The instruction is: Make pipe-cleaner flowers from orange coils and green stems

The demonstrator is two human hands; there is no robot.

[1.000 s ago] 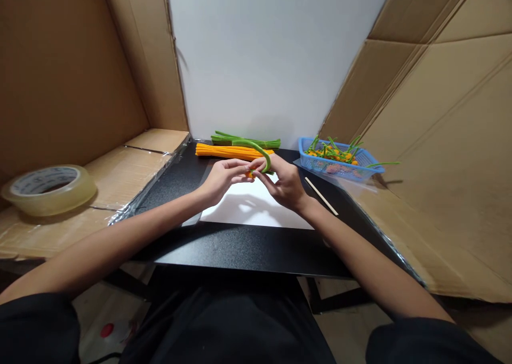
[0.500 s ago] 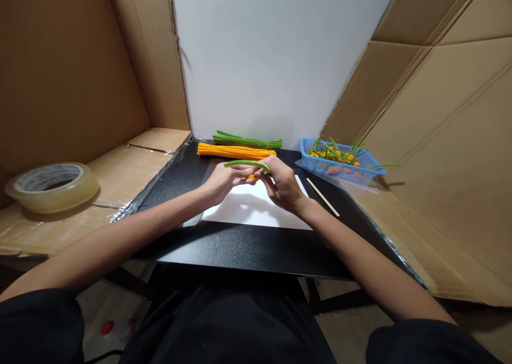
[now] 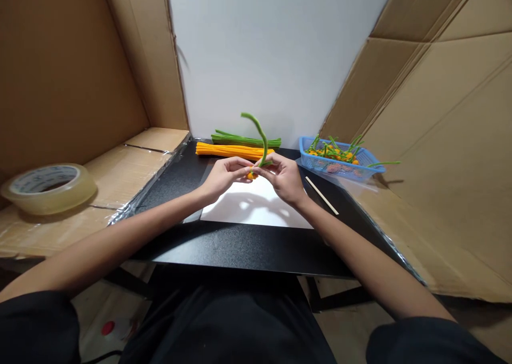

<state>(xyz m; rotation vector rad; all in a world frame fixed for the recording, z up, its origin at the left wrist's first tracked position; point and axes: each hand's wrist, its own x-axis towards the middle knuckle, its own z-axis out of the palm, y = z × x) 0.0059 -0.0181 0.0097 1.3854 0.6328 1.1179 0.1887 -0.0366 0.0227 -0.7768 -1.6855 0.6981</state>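
Between my fingertips, above a white sheet [image 3: 244, 207], is a small orange piece [image 3: 252, 174] with a green fuzzy stem [image 3: 262, 133] curving up and to the left from it. My left hand [image 3: 224, 178] pinches the orange piece from the left side. My right hand [image 3: 286, 180] is closed at the base of the green stem, with thumb and forefinger pressed together. Behind my hands lie a bundle of orange stems [image 3: 228, 150] and, farther back, a bundle of green stems [image 3: 244, 139].
A blue basket [image 3: 344, 172] of orange and green pieces stands at the right back. A pale stick [image 3: 322, 195] lies right of the sheet on the black table [image 3: 240, 249]. A tape roll [image 3: 82, 188] rests on cardboard at the left.
The green stem has swung from lying nearly level across my hands to standing up, its tip curved left. Both hands stay close together, with the orange piece now more visible.
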